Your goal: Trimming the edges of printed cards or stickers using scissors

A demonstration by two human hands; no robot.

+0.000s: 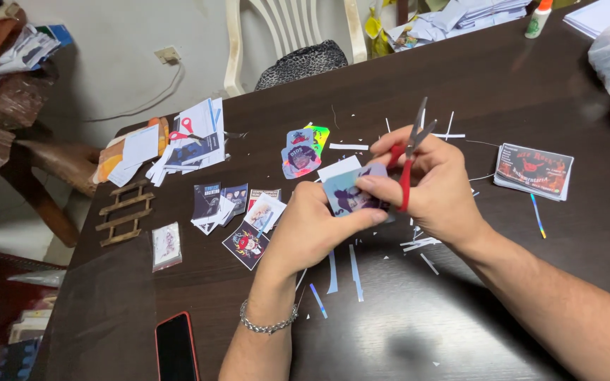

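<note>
My left hand pinches a small printed sticker card with a purple figure on it, held above the dark table. My right hand grips red-handled scissors, blades parted and pointing up and away, and its fingers also touch the card's right edge. A chain bracelet circles my left wrist. Thin paper offcuts lie on the table under both hands.
Cut stickers and small printed cards lie left of my hands, with a stack of printed sheets at the right. A red-cased phone lies near the front edge. Second red scissors rest on papers; a white plastic chair stands behind.
</note>
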